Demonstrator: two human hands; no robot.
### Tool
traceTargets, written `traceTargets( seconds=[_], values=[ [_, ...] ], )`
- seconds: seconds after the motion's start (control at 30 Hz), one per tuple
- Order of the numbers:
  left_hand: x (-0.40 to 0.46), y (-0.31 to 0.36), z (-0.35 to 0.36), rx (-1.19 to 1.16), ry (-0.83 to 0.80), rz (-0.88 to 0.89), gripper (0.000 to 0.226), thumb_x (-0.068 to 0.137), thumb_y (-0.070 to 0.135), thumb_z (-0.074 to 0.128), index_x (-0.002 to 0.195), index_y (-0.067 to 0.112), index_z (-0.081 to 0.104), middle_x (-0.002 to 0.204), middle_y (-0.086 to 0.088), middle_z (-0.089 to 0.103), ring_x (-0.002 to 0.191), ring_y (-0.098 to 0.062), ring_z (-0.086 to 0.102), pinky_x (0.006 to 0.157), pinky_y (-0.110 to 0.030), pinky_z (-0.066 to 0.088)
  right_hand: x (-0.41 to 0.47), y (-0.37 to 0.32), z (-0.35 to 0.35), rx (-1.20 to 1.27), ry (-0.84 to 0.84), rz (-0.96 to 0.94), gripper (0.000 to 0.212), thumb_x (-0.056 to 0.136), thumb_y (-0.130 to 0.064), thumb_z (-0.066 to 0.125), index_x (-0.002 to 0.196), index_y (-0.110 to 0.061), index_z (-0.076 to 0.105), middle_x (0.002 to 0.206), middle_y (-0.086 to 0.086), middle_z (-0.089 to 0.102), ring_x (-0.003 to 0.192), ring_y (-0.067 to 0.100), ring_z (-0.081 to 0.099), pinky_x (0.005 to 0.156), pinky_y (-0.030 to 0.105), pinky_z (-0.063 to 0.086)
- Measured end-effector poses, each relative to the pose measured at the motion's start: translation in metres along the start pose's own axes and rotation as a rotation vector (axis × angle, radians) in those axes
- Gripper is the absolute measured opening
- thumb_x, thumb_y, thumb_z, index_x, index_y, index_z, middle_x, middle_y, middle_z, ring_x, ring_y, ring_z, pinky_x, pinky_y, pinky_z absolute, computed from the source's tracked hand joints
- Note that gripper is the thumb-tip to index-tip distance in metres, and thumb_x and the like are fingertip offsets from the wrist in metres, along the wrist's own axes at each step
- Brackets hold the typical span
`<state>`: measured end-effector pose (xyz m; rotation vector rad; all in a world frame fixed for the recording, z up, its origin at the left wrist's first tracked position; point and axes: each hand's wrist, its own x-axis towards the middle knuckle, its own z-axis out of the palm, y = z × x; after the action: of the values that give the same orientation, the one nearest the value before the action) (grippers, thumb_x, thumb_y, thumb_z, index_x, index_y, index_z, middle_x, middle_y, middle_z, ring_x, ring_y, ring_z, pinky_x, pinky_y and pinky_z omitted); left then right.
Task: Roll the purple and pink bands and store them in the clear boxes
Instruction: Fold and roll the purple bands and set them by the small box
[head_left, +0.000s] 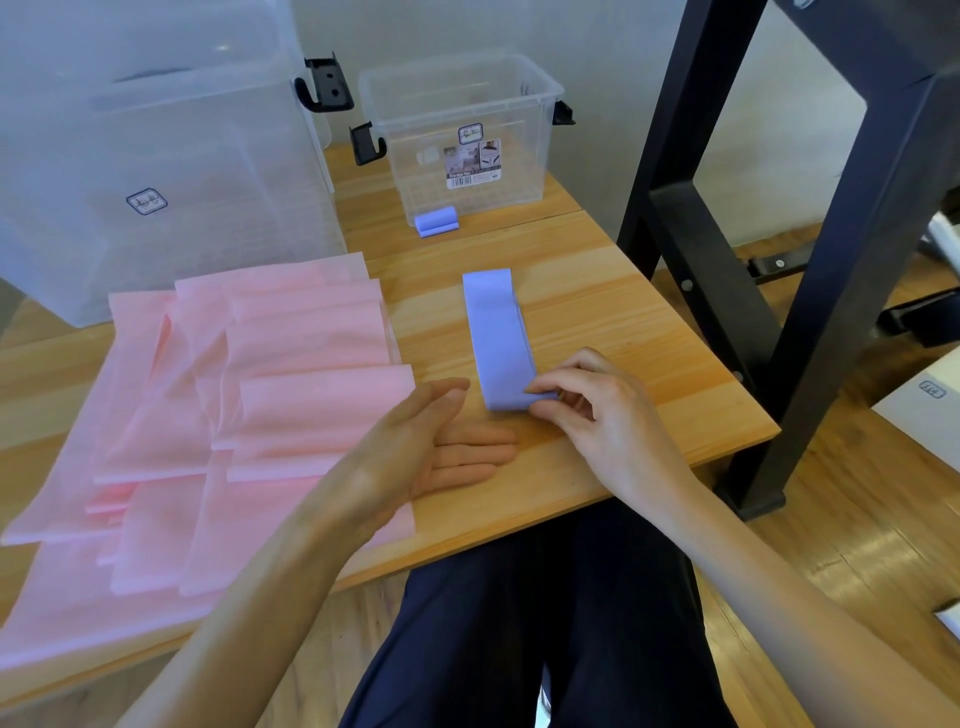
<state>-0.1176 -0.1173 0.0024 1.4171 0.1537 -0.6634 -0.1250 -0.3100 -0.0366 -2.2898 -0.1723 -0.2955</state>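
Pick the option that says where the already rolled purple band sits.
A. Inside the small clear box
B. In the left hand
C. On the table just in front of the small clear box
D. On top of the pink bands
C: the rolled purple band lies on the table against the front of the small clear box, outside it.

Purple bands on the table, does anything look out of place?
Yes: one rolled purple band lies on the table in front of the small clear box, not inside it.
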Motion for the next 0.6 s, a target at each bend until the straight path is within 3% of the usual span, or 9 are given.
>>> traceTargets(
  seconds=[0.13, 0.27, 0.4, 0.53, 0.6],
  values=[
    [0.016, 0.003, 0.005, -0.204, -0.109, -0.055, 0.028, 0.105, 0.023, 0.042, 0.129, 0.019, 0.055, 0.115, -0.022, 0.070, 0.102, -0.029, 0.072, 0.084, -0.032, 0.060, -0.004, -0.006, -0.004, 0.021, -0.037, -0.022, 0.015, 0.090, -0.018, 0.071, 0.104, -0.015, 0.075, 0.096, -0.003, 0.058, 0.084, 0.006, 0.056, 0.076, 0.013, 0.042],
    [0.026, 0.003, 0.006, -0.190, -0.102, -0.028, 0.023, 0.100, 0.008, 0.048, 0.112, 0.004, 0.068, 0.115, -0.015, 0.072, 0.094, -0.017, 0.073, 0.080, -0.023, 0.059, -0.009, -0.008, -0.009, 0.050, -0.090, -0.025, 0.017, 0.090, -0.021, 0.070, 0.106, -0.019, 0.074, 0.096, -0.007, 0.057, 0.088, 0.007, 0.056, 0.078, 0.014, 0.044],
    [0.027, 0.000, 0.006, -0.206, -0.088, 0.006, 0.022, 0.096, 0.002, 0.051, 0.104, 0.005, 0.072, 0.107, -0.009, 0.075, 0.091, -0.013, 0.073, 0.080, -0.020, 0.059, -0.015, -0.012, -0.009, 0.132, 0.035, 0.070, 0.027, 0.085, -0.022, 0.076, 0.111, -0.020, 0.070, 0.095, -0.015, 0.060, 0.085, -0.001, 0.058, 0.072, 0.010, 0.046],
    [0.028, -0.002, 0.009, -0.199, -0.048, 0.039, 0.021, 0.096, 0.001, 0.052, 0.101, 0.006, 0.072, 0.102, -0.008, 0.076, 0.086, -0.012, 0.074, 0.077, -0.020, 0.059, -0.023, -0.019, 0.003, 0.104, 0.149, 0.152, 0.041, 0.076, -0.043, 0.081, 0.108, -0.021, 0.069, 0.092, -0.015, 0.064, 0.073, 0.005, 0.061, 0.064, 0.015, 0.048],
    [0.028, -0.004, 0.012, -0.198, -0.056, 0.056, 0.022, 0.096, 0.002, 0.052, 0.102, 0.006, 0.072, 0.103, -0.009, 0.076, 0.085, -0.013, 0.073, 0.078, -0.021, 0.059, -0.025, -0.022, 0.011, -0.048, 0.195, 0.183, 0.048, 0.071, -0.061, 0.075, 0.102, -0.024, 0.069, 0.090, -0.014, 0.064, 0.071, 0.006, 0.058, 0.064, 0.022, 0.048]
  ],
)
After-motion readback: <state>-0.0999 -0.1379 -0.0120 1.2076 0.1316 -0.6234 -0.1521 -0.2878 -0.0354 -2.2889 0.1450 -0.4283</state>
